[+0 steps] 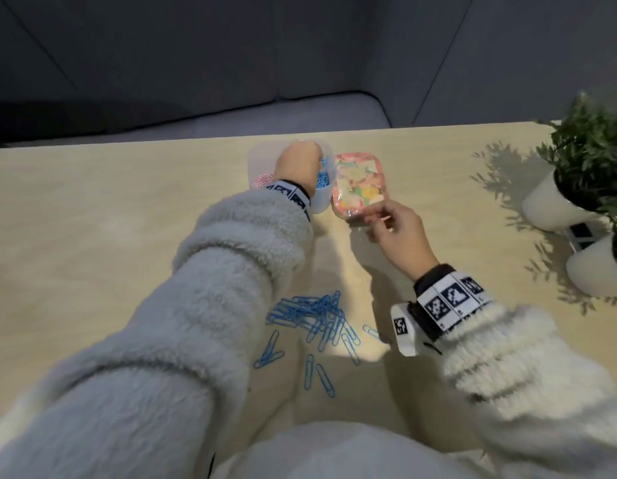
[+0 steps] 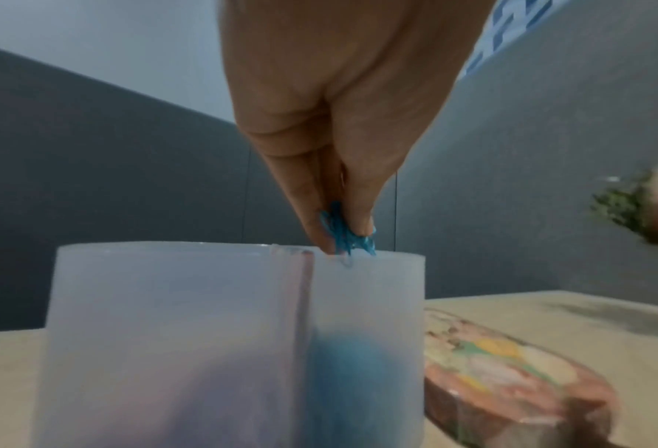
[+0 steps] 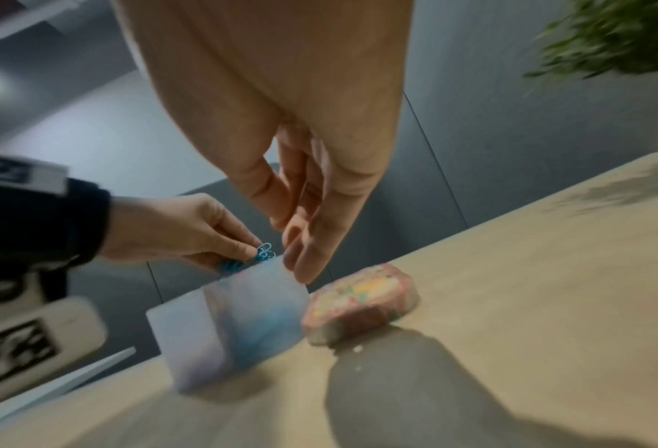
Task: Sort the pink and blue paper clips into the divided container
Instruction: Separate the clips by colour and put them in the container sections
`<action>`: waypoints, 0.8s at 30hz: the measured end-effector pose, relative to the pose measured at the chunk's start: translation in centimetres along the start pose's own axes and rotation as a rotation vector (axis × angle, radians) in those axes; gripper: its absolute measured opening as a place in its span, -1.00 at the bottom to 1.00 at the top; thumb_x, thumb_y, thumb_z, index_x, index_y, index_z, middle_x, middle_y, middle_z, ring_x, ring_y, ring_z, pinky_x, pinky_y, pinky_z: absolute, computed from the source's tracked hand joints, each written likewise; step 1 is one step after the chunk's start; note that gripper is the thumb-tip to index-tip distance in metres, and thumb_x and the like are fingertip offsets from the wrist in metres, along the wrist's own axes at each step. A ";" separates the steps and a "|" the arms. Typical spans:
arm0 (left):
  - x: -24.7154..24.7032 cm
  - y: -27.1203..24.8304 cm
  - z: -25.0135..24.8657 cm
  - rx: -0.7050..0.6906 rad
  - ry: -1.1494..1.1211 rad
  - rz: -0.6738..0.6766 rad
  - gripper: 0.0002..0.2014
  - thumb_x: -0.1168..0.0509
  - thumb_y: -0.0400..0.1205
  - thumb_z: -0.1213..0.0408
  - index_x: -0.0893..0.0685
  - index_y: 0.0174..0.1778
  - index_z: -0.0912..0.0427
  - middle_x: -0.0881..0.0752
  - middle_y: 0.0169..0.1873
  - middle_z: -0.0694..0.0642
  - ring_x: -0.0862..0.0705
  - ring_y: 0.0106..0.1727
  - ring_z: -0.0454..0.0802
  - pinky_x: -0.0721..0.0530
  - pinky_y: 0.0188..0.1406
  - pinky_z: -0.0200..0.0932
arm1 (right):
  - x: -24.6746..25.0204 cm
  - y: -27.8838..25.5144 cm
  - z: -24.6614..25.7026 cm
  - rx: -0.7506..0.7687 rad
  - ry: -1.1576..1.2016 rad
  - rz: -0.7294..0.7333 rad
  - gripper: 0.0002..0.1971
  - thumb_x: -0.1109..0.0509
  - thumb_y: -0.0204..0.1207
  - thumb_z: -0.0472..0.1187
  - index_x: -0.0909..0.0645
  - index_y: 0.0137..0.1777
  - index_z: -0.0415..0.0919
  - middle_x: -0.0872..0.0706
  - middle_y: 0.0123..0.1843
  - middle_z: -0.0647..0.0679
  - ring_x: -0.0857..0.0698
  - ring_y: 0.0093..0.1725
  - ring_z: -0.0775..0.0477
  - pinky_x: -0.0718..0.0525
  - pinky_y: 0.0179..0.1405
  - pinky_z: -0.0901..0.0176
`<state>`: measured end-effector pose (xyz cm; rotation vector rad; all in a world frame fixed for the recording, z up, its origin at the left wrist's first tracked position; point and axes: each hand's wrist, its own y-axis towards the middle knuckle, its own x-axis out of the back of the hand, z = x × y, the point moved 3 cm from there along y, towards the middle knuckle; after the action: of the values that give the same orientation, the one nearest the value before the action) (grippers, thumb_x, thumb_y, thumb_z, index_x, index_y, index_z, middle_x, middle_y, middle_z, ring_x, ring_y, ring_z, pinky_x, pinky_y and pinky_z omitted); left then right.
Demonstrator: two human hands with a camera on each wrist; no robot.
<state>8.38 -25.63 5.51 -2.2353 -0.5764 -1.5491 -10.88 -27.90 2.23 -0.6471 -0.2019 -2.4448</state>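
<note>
Head view: your left hand (image 1: pixel 296 164) pinches a bunch of blue paper clips (image 2: pixel 344 232) at the rim of the divided container's (image 1: pixel 319 202) right compartment, pink clips (image 1: pixel 263 179) in its left, while your right hand (image 1: pixel 398 233), fingers relaxed and empty, hovers beside the floral lid (image 1: pixel 358 183).

left hand (image 1: pixel 297 164) hides much of the divided container (image 1: pixel 257 160).

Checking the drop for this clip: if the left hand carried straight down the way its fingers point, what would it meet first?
Probably the blue paper clips already in the right compartment of the frosted translucent plastic divided container. The left hand pinches a bunch of blue clips at that rim, fingertips pointing down. Depth inside is unclear.
</note>
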 end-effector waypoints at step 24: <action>-8.4 -19.3 6.3 -0.011 -0.093 0.175 -0.78 -0.23 0.56 0.46 -0.59 0.11 0.27 -0.59 0.06 0.29 -0.53 0.10 0.30 -0.53 0.09 0.13 | -5.5 -9.4 -3.4 -0.025 -0.437 0.360 -0.78 -0.26 0.47 -0.40 -0.60 0.09 -0.30 -0.64 0.06 -0.26 -0.62 0.06 -0.28 -0.53 0.07 0.03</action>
<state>0.66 -7.05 -3.31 -2.3081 -0.3866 -1.3723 -13.88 -18.46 -3.33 -1.1214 -0.2063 -1.9432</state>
